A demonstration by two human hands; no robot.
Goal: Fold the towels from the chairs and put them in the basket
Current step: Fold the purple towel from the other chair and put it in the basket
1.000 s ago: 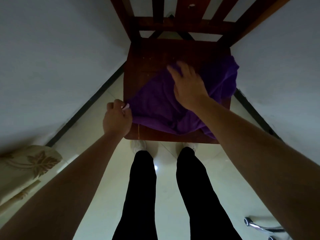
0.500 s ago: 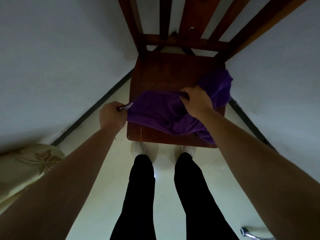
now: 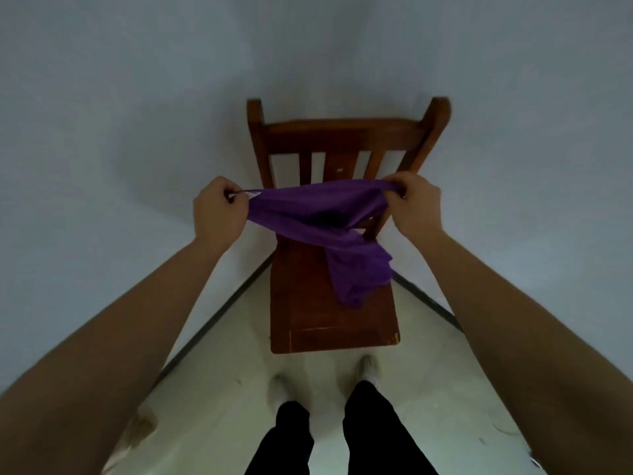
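Note:
A purple towel hangs stretched between my two hands above a wooden chair. My left hand pinches its left corner, where a small white tag shows. My right hand grips the right corner. The towel's upper edge is held level and taut, and the rest sags, with a bunched tail drooping down to the right side of the seat. The seat below is otherwise bare. No basket is in view.
The chair stands in a corner between two pale walls with dark skirting. My legs in black trousers and light shoes stand on the pale floor just in front of the seat.
Both hands lifted the towel off the seat and pulled it apart. The right hand went from pressing on the cloth to gripping its corner. The view tilted up.

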